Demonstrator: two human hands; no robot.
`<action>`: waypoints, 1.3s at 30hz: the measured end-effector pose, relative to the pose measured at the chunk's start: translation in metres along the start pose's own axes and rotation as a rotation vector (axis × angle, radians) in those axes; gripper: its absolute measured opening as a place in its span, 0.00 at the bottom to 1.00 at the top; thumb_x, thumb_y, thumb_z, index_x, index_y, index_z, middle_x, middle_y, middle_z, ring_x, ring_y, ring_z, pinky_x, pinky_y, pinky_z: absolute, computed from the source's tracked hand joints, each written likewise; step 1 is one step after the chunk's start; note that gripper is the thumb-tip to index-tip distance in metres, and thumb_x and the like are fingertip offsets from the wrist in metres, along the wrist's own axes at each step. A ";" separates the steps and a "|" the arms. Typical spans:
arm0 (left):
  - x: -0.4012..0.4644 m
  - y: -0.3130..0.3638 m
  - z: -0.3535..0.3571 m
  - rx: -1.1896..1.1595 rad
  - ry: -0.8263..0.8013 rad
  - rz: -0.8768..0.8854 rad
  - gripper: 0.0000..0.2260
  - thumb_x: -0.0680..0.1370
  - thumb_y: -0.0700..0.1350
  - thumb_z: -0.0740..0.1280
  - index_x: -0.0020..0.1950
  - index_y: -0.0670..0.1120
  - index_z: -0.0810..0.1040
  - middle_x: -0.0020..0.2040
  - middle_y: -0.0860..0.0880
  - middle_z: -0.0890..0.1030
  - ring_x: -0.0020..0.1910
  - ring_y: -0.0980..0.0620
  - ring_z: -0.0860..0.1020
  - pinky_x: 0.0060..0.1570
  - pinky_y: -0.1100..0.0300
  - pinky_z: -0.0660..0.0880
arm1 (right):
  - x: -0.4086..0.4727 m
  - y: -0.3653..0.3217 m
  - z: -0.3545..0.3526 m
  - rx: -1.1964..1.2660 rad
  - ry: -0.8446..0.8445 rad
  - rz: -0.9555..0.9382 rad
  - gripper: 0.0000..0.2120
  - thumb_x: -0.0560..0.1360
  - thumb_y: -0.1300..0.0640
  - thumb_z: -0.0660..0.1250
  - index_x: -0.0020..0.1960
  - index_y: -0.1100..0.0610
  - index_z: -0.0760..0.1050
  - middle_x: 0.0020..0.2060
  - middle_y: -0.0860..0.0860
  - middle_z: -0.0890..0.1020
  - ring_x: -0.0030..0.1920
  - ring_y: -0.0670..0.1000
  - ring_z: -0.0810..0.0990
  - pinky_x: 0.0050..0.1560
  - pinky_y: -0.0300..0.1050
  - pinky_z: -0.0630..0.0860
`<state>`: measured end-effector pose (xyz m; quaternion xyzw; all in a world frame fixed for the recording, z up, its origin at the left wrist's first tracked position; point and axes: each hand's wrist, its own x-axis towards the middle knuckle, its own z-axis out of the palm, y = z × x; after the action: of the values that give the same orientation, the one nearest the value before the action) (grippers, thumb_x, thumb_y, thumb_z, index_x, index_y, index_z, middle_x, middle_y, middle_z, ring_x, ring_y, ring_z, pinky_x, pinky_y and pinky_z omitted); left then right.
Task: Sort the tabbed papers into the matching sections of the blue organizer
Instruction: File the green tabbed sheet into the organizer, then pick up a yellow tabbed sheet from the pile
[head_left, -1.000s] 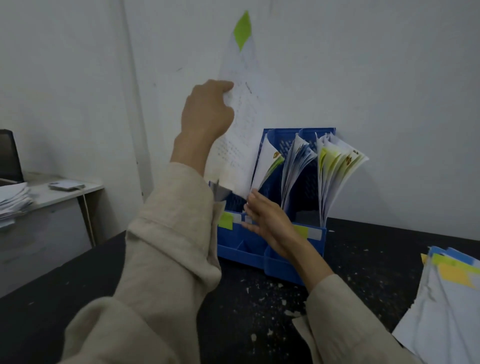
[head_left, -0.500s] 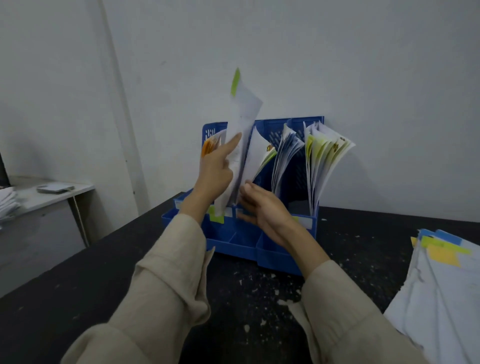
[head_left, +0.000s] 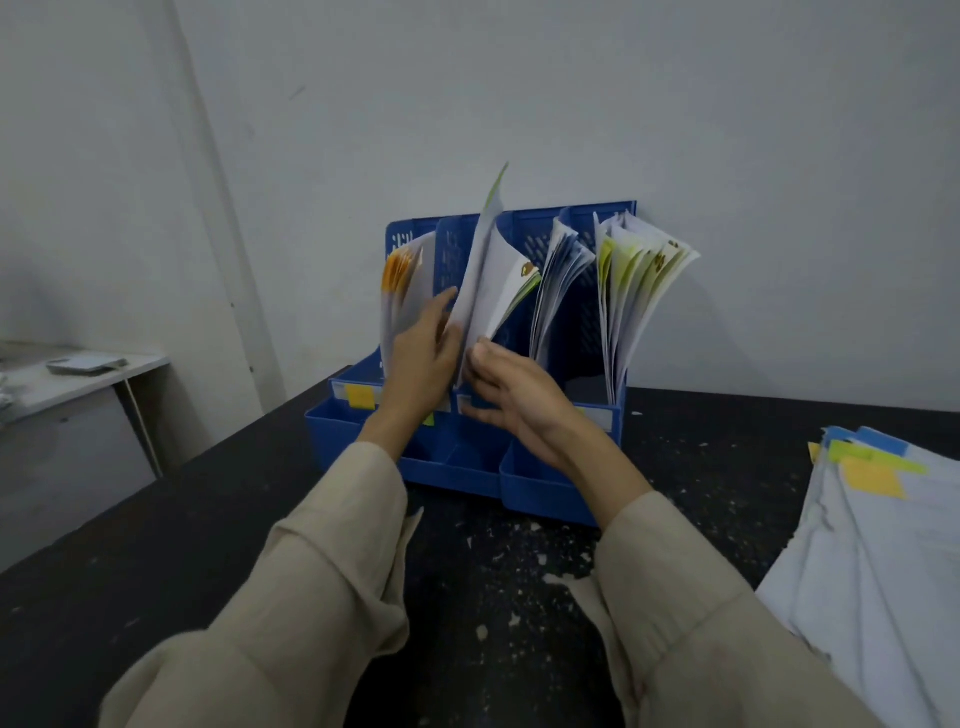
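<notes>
Black table (head_left: 156, 597); grey side desk (head_left: 78, 384)

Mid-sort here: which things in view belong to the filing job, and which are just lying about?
Job:
blue organizer
green-tabbed paper, at its second section
left hand
right hand
tabbed paper stack

Lying about:
side desk
grey object on it
white scraps on the black table

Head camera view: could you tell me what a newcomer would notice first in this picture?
The blue organizer stands against the wall at the middle of the dark table, its sections stuffed with fanned papers. In front of it the left hand and right hand ease a green-tabbed paper into the second section from the left. A stack of tabbed papers lies at the right edge.
</notes>
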<state>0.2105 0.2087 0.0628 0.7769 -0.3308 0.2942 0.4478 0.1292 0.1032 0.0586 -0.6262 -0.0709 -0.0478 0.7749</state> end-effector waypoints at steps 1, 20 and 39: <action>0.006 0.001 -0.001 0.018 -0.007 0.003 0.08 0.81 0.42 0.58 0.56 0.46 0.75 0.41 0.53 0.76 0.36 0.63 0.72 0.37 0.70 0.67 | 0.000 0.000 0.000 -0.009 0.001 0.000 0.26 0.81 0.52 0.58 0.76 0.56 0.56 0.71 0.53 0.68 0.71 0.52 0.67 0.66 0.53 0.70; 0.009 -0.014 -0.008 0.287 -0.415 -0.288 0.18 0.79 0.40 0.60 0.28 0.44 0.69 0.26 0.49 0.70 0.26 0.54 0.67 0.28 0.62 0.61 | -0.004 -0.002 -0.001 -0.042 -0.004 0.002 0.26 0.81 0.52 0.57 0.76 0.55 0.54 0.73 0.53 0.64 0.71 0.51 0.66 0.64 0.50 0.72; 0.006 -0.007 -0.003 0.420 -0.400 -0.296 0.19 0.79 0.38 0.58 0.27 0.44 0.62 0.27 0.48 0.66 0.32 0.47 0.66 0.35 0.57 0.61 | -0.007 -0.011 0.001 -0.172 0.036 -0.019 0.24 0.80 0.50 0.58 0.75 0.53 0.59 0.69 0.53 0.69 0.67 0.51 0.70 0.58 0.52 0.76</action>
<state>0.2192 0.2123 0.0649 0.9343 -0.2278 0.1296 0.2417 0.1199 0.1012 0.0684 -0.6890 -0.0585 -0.0723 0.7188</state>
